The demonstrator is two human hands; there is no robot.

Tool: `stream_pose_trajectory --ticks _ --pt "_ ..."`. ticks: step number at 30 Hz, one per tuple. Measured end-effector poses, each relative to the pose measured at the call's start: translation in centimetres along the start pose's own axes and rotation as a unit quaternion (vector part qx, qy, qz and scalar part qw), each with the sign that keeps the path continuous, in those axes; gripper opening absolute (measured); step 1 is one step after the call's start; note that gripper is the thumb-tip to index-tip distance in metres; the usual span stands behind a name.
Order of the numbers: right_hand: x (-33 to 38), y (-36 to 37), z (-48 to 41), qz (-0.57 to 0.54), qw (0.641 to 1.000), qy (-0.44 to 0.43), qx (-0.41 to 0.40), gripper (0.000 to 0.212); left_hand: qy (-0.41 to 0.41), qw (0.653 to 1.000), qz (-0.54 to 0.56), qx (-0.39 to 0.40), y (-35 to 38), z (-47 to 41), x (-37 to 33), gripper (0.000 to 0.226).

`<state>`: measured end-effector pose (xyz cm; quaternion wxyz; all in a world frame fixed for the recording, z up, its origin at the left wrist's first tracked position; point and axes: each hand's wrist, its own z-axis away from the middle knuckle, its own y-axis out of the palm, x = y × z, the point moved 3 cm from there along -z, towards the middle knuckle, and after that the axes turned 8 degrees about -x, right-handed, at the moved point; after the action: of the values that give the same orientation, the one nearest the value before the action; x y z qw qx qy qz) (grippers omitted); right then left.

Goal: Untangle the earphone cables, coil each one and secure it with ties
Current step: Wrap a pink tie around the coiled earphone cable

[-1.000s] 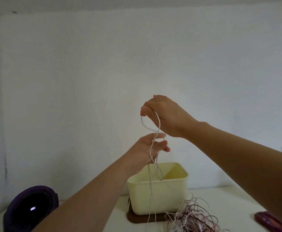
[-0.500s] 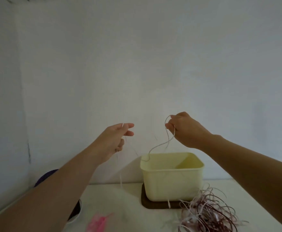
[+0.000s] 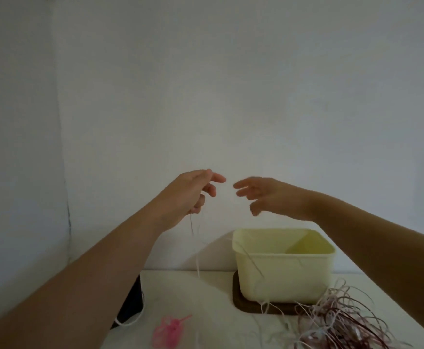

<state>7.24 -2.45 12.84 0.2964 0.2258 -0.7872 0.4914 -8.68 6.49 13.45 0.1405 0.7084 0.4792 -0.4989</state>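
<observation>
My left hand [image 3: 193,191] is raised in front of the wall and pinches a thin white earphone cable [image 3: 197,258] between thumb and forefinger; the cable hangs straight down from it toward the table. My right hand [image 3: 263,195] is just to its right, fingers spread and relaxed, holding nothing. Another stretch of white cable [image 3: 252,263] drapes over the front-left rim of the cream tub. A pink coiled cable [image 3: 169,332] lies on the table below my left arm.
A cream plastic tub [image 3: 285,280] stands on a dark brown mat [image 3: 241,302] at the back of the white table. A heap of pink and maroon ties [image 3: 341,326] lies at the right front. A dark round object [image 3: 130,306] sits partly behind my left forearm.
My right hand has let go of the cable and opened, and both hands have come closer together. The released cable has dropped onto the tub rim. The view has tilted down.
</observation>
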Motion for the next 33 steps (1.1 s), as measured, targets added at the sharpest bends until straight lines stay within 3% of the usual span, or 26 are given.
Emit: stream_pose_trajectory --ticks 3,8,11,15,20,27,33 --pt "1.3 0.8 -0.4 -0.178 0.984 -0.008 -0.018 0.06 0.001 0.999 0.021 0.04 0.4 0.3 -0.6 0.037" --pt "1.8 1.7 -0.4 -0.289 0.956 -0.029 0.044 0.034 0.022 0.996 0.022 0.085 0.6 0.6 -1.0 0.035" --pt "1.7 1.5 -0.1 -0.262 0.964 -0.034 0.037 0.011 0.014 0.996 0.027 0.086 0.0 0.5 -0.4 0.037" --pt "0.2 0.4 -0.5 -0.268 0.963 -0.03 -0.027 0.024 -0.026 0.992 0.054 0.111 -0.8 0.8 1.3 0.034" --pt "-5.2 -0.2 -0.9 -0.282 0.941 0.07 -0.171 0.024 -0.07 0.988 0.112 0.08 -2.1 1.0 4.4 0.033" --pt "-10.6 2.5 -0.8 -0.212 0.957 0.153 -0.127 0.026 -0.093 0.953 0.287 0.013 -4.7 0.2 5.9 0.024" --pt "-11.4 4.2 -2.1 -0.191 0.959 0.167 -0.125 0.028 -0.029 0.93 0.365 -0.03 -3.9 0.2 5.7 0.031"
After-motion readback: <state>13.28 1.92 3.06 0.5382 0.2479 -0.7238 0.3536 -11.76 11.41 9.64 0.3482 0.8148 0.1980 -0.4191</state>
